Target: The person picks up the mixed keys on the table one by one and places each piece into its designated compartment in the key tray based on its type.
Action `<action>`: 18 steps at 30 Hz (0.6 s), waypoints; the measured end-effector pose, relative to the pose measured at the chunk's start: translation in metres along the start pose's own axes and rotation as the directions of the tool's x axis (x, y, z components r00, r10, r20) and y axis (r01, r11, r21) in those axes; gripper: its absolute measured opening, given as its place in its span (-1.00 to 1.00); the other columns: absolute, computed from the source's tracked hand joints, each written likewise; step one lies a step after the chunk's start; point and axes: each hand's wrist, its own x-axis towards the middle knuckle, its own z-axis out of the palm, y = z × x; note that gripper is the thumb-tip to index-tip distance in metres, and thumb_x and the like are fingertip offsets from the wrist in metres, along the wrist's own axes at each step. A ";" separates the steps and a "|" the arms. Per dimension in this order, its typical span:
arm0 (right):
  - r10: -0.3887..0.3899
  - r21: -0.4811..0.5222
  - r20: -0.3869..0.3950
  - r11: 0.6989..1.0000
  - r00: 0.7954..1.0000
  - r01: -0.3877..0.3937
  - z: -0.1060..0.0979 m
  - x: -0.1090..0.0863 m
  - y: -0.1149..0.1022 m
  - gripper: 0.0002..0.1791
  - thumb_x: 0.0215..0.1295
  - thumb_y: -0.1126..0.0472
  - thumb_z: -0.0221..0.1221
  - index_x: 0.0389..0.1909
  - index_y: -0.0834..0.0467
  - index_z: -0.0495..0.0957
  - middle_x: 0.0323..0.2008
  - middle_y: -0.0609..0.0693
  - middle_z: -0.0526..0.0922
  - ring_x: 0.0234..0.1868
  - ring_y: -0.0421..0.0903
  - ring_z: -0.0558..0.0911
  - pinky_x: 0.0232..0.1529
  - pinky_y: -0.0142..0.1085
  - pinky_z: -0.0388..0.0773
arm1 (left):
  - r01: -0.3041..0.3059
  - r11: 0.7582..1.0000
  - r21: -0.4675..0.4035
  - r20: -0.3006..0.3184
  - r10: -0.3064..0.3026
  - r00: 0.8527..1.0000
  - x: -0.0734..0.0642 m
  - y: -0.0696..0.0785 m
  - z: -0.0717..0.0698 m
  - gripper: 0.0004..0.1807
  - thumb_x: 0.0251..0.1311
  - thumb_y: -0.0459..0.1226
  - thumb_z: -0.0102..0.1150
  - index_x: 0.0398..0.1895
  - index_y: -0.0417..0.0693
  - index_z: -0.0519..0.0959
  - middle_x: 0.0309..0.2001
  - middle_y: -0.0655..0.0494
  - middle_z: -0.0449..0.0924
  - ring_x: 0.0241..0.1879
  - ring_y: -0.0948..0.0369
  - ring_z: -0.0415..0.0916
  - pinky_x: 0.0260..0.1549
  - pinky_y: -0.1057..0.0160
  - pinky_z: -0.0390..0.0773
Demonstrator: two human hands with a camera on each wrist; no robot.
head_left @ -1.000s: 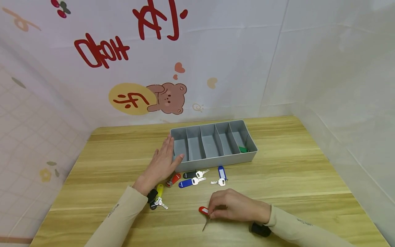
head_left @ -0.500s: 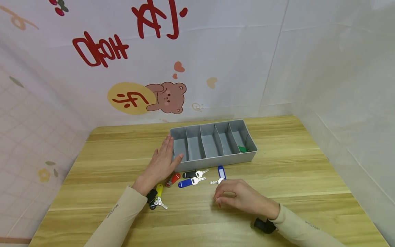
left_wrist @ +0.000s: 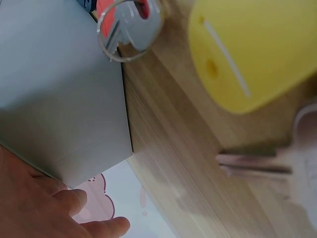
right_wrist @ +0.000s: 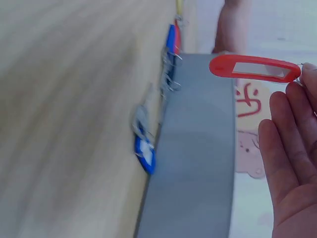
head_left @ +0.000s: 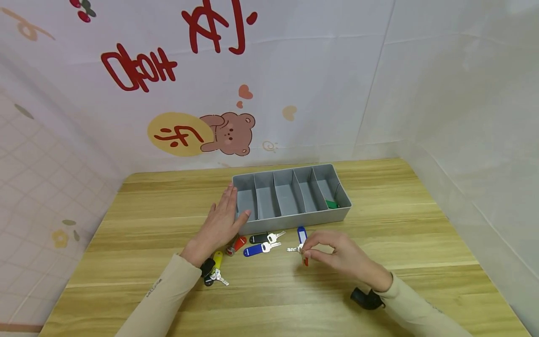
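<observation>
My left hand (head_left: 221,220) rests against the left end of a grey compartment box (head_left: 294,218), its fingers straight along the rim. In front of the box, my right hand (head_left: 343,255) pinches the ring end of a red key tag (right_wrist: 252,68) between thumb and forefinger. The tag hangs over the table, close to a blue key tag (head_left: 302,234) with a silver key. The key on the held tag is mostly hidden by the fingers. Inside the box's rightmost compartment lies a green key tag (head_left: 331,204); the other compartments show bare floors.
Along the box's front lie a black key tag (head_left: 258,238), another blue tag (head_left: 253,250) and a red tag (head_left: 240,243), with keys. A yellow tag (head_left: 217,258) and a dark one (head_left: 208,281) lie beside the left wrist. A printed cloth wall (head_left: 320,93) stands behind.
The right hand has lifted the red key tag off the table's front area and carried it up and right toward the box. The left hand has stayed at the box.
</observation>
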 end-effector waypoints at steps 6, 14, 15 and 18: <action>0.016 -0.055 -0.106 0.998 0.994 -0.022 -0.016 0.007 -0.001 -0.75 0.23 0.43 0.41 -0.18 0.03 0.73 -0.21 -0.13 0.75 -0.11 -0.20 0.68 -0.02 -0.43 0.59 | 0.000 1.000 0.006 -0.003 0.000 1.000 0.000 0.000 0.000 -0.03 0.55 0.16 -0.12 0.63 -0.41 -0.14 0.67 -0.22 -0.32 0.62 -0.18 -0.18 0.38 -0.47 0.03; 0.012 -0.058 -0.260 0.998 0.966 -0.029 -0.034 0.020 -0.001 -0.62 0.10 0.62 0.39 -0.23 0.08 0.74 -0.22 -0.05 0.76 -0.14 -0.21 0.71 -0.09 -0.44 0.63 | -0.004 1.000 0.007 -0.003 0.004 1.000 0.000 -0.001 0.000 -0.02 0.56 0.17 -0.13 0.63 -0.41 -0.14 0.67 -0.23 -0.32 0.62 -0.19 -0.17 0.38 -0.47 0.02; 0.014 -0.049 -0.274 0.998 0.962 -0.029 -0.036 0.021 -0.001 -0.62 0.10 0.63 0.38 -0.24 0.08 0.75 -0.23 -0.03 0.76 -0.14 -0.21 0.70 -0.11 -0.44 0.63 | -0.004 1.000 0.007 -0.002 0.004 1.000 0.000 -0.001 0.001 -0.02 0.56 0.18 -0.13 0.63 -0.41 -0.15 0.67 -0.23 -0.32 0.62 -0.19 -0.18 0.38 -0.47 0.02; 0.023 -0.030 -0.312 0.999 0.950 -0.034 -0.040 0.026 -0.001 -0.62 0.10 0.65 0.37 -0.23 0.12 0.75 -0.24 0.00 0.75 -0.15 -0.21 0.69 -0.11 -0.46 0.61 | -0.003 1.000 0.009 -0.002 0.003 1.000 0.000 -0.001 0.001 -0.02 0.55 0.18 -0.14 0.63 -0.41 -0.15 0.67 -0.23 -0.32 0.62 -0.19 -0.18 0.39 -0.47 0.02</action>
